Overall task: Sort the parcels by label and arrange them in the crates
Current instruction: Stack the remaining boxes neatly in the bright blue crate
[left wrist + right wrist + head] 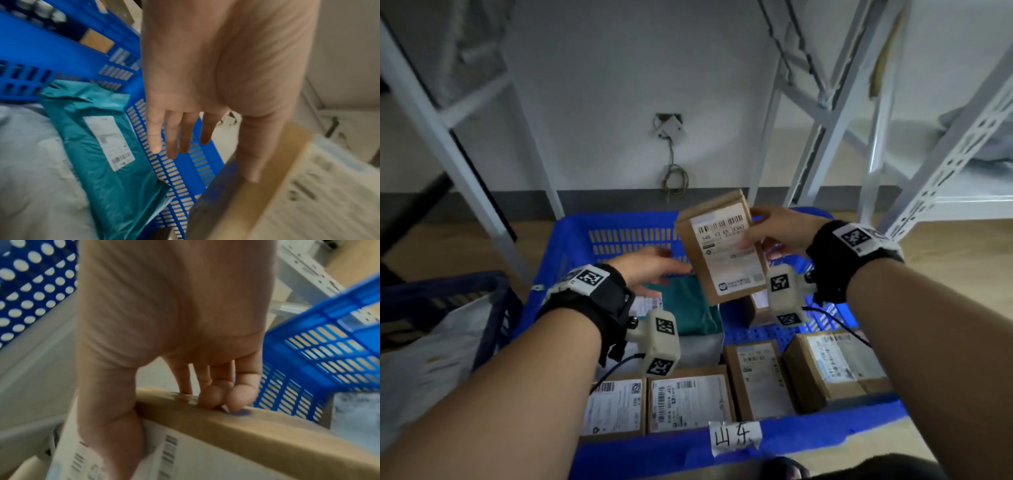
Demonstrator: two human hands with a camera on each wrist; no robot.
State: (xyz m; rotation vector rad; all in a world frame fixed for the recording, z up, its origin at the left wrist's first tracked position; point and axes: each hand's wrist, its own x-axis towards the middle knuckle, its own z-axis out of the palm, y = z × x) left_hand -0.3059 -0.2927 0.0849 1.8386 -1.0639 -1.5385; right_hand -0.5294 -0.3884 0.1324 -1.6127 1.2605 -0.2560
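Over the blue crate [619,226] on the floor, the right hand [784,233] holds a brown parcel [722,246] tilted in the air, label up. Its wrist view shows the thumb pressed on the label and the fingertips [213,395] curled over the cardboard edge. The left hand [650,270] hangs with fingers straight and spread, holding nothing; its wrist view shows a labelled teal bag [115,154] beneath it, on a grey bag against the far wall. Four boxed parcels [691,401] line the near edge, behind a handwritten tag [736,437]. Metal shelf legs [822,144] stand behind.
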